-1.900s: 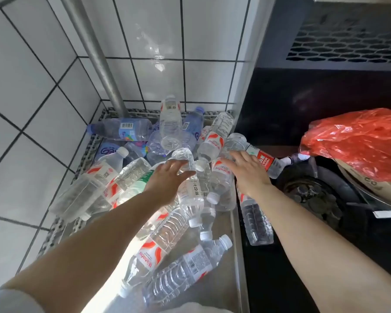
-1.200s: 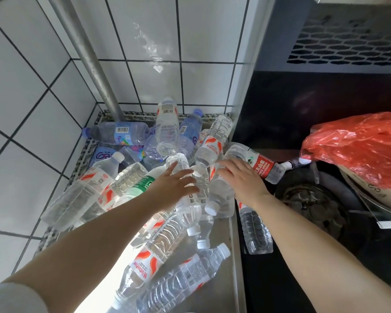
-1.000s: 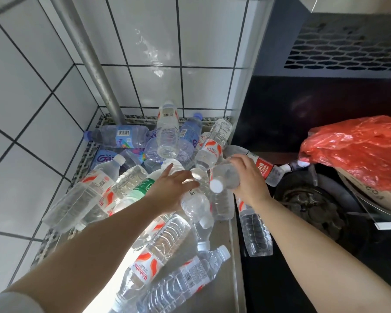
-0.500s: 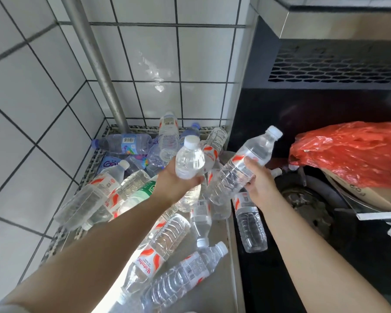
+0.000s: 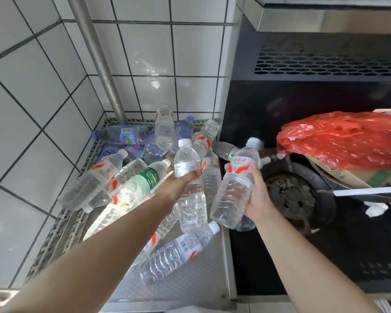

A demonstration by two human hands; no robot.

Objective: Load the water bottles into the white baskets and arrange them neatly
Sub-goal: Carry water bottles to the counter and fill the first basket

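A heap of clear plastic water bottles (image 5: pixel 131 181) lies on a steel counter (image 5: pixel 190 281) in a tiled corner. My left hand (image 5: pixel 178 185) grips one clear bottle with a white cap (image 5: pixel 186 159), held upright above the heap. My right hand (image 5: pixel 256 195) holds a second bottle with a red and white label (image 5: pixel 235 188), tilted with its cap up and to the right. Both held bottles hang above the pile's right side. No white basket is in view.
A grey pipe (image 5: pixel 95 57) runs up the tiled wall behind the pile. To the right sit a black stove top (image 5: pixel 325 256) with a burner (image 5: pixel 296 197), a red plastic bag (image 5: pixel 343 138) over a cardboard box, and a range hood (image 5: pixel 325 16) above.
Both hands reached into the heap, each closed on a bottle and lifted it clear. The bottles now stand more upright, and the view has tilted upward.
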